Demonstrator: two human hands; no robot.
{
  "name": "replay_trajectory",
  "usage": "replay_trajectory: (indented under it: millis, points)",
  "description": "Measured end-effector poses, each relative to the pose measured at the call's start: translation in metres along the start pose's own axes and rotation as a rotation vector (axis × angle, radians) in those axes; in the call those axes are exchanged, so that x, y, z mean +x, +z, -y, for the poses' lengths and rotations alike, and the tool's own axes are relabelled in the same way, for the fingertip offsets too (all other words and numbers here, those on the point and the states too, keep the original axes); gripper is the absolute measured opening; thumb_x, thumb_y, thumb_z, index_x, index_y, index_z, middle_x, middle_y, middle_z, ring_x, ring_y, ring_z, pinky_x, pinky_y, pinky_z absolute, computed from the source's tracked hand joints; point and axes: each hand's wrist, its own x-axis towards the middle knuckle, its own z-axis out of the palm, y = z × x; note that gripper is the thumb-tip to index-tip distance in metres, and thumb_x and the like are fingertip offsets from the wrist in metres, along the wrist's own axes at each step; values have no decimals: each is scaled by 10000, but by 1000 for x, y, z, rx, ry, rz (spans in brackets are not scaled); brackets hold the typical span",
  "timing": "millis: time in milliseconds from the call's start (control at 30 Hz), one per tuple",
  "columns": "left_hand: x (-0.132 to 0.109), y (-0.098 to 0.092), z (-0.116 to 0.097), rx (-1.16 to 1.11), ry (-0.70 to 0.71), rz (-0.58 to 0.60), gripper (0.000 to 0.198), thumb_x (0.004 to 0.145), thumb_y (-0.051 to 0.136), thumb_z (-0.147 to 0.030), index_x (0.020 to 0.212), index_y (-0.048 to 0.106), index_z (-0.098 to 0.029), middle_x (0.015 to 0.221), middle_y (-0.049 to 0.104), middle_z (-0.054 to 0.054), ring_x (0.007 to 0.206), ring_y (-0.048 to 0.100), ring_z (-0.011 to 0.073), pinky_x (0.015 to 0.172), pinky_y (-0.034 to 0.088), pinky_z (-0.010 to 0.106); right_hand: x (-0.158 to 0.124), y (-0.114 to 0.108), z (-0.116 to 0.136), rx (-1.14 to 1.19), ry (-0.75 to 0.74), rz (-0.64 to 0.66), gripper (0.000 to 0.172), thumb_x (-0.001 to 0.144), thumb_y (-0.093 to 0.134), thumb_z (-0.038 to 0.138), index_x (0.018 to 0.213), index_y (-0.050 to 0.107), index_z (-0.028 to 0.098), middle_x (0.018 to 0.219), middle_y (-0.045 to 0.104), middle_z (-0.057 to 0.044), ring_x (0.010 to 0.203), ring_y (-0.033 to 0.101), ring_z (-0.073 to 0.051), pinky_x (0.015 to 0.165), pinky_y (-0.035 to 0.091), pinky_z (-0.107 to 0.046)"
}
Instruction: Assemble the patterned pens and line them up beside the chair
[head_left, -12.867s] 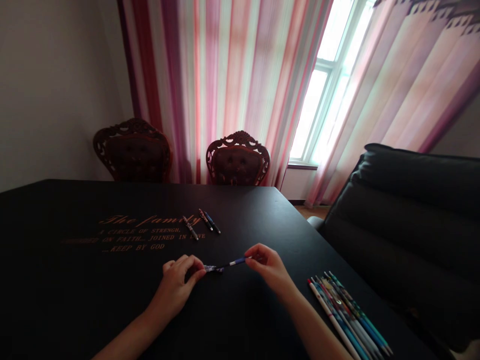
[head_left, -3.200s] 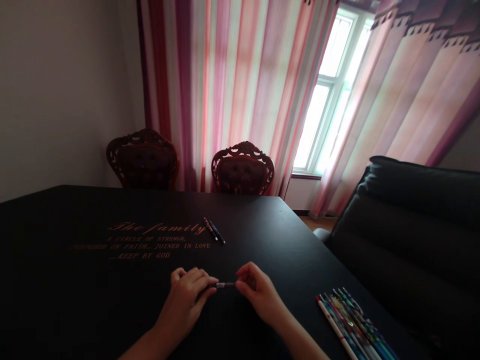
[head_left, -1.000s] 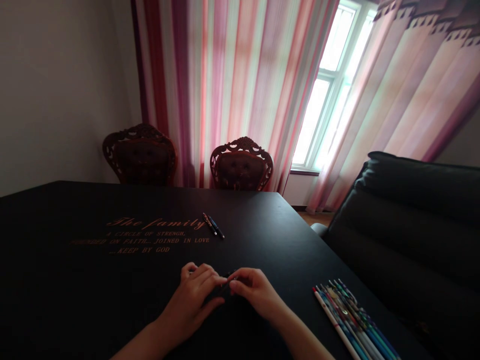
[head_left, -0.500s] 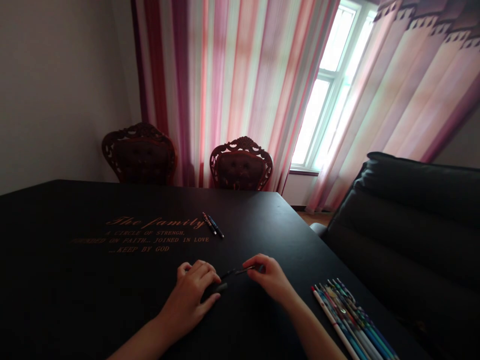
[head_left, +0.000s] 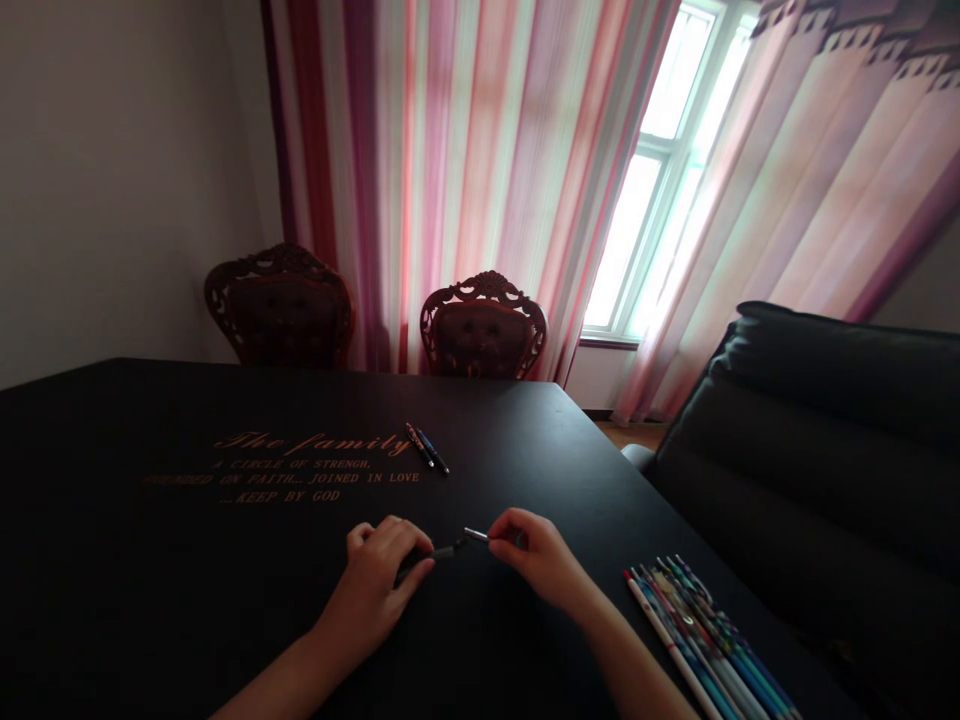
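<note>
pink, white and purple striped curtains [head_left: 480,150] hang across the far side, parted at a bright, white-framed window [head_left: 660,170] that seems to light the work. a broad, smooth black table [head_left: 150,600] spreads below, giving both hands a flat surface to work over. a black padded armchair [head_left: 832,450] stands at the right, and two dark carved-wood chairs with buttoned backs [head_left: 484,330] stand beyond the far edge. golden-brown lettering [head_left: 300,465] runs across the tabletop. the left hand [head_left: 384,562] is low over the table, thumb and forefinger pinching; the right hand [head_left: 536,550] faces it, pinching likewise. several slim patterned pens [head_left: 697,640] lie side by side near the right forearm, perhaps for easy reach. a dark patterned pen [head_left: 419,446] and a blue-and-black pen [head_left: 433,452] lie close together at the lettering's end, past the hands. a dark grey tube [head_left: 444,552] juts from the left hand's pinch, apparently so its end faces the other hand. a slender silver piece [head_left: 475,534] is pinched at one end by the right hand, probably to leave its tip bare. a tiny black bit [head_left: 460,542] shows between them; what it belongs to, i cannot tell.
</note>
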Motion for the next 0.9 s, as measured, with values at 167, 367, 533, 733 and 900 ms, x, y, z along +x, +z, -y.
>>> replay_trajectory:
  millis: [167,367,533,733,900]
  points:
    - [1,3,5,-53,-69,1,71,897,573,-278,955,614,-278,912,693,-21,884,619,211,881,296,422,-4,5,12,73,-57,20,70,754,685,214,815,707,188,700,610,14,636,496,-132,581,376,-240]
    - [0,4,6,-67,-60,-3,69,891,581,-299,943,620,-275,891,695,-25,860,624,204,880,300,417,-4,5,11,43,-110,30,82,732,697,184,802,735,206,745,601,2,661,524,-136,598,403,-244]
    - [0,6,8,-59,-45,-36,83,887,577,-294,955,620,-275,898,701,-20,858,619,204,872,303,408,-3,1,9,141,-120,-2,160,750,691,209,899,747,211,822,653,-29,702,571,-158,647,457,-277]
    - [1,-3,-1,-82,-13,15,61,873,588,-266,918,629,-267,912,704,-10,877,622,209,840,309,391,-6,10,15,295,-71,17,241,692,742,174,930,710,193,792,687,-15,720,610,-169,677,486,-290]
    - [1,-11,-12,-127,79,90,56,878,589,-254,900,640,-256,885,704,4,877,629,214,849,315,396,-11,31,24,333,-48,62,213,676,744,148,883,727,194,759,688,-5,701,616,-164,670,481,-283]
